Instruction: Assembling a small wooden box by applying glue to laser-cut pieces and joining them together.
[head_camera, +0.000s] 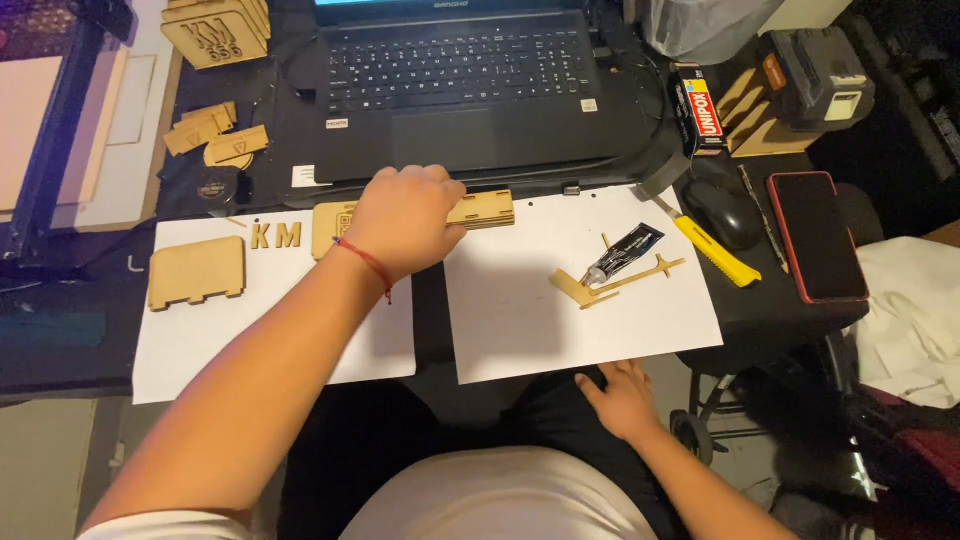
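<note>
My left hand (402, 218) reaches over the desk and closes on a stack of thin laser-cut wooden pieces (484, 208) lying at the top edge of the right white paper sheet (560, 330). A red string sits around that wrist. My right hand (622, 398) rests flat on my lap below the desk edge, holding nothing. On the right sheet lie a small dark glue tube (622, 252) and a thin wooden cross-shaped part (625, 279). On the left paper sheet (200, 340) are a wooden panel (197, 271), two cut-out wooden letters (276, 236) and a partly hidden engraved wooden piece (331, 224).
A black laptop (470, 80) sits behind the sheets. To the right are a yellow utility knife (712, 250), a black mouse (722, 212), a red-cased phone (816, 236), a glue box (698, 110) and wooden stands (752, 122). More wooden pieces (215, 135) lie at the back left.
</note>
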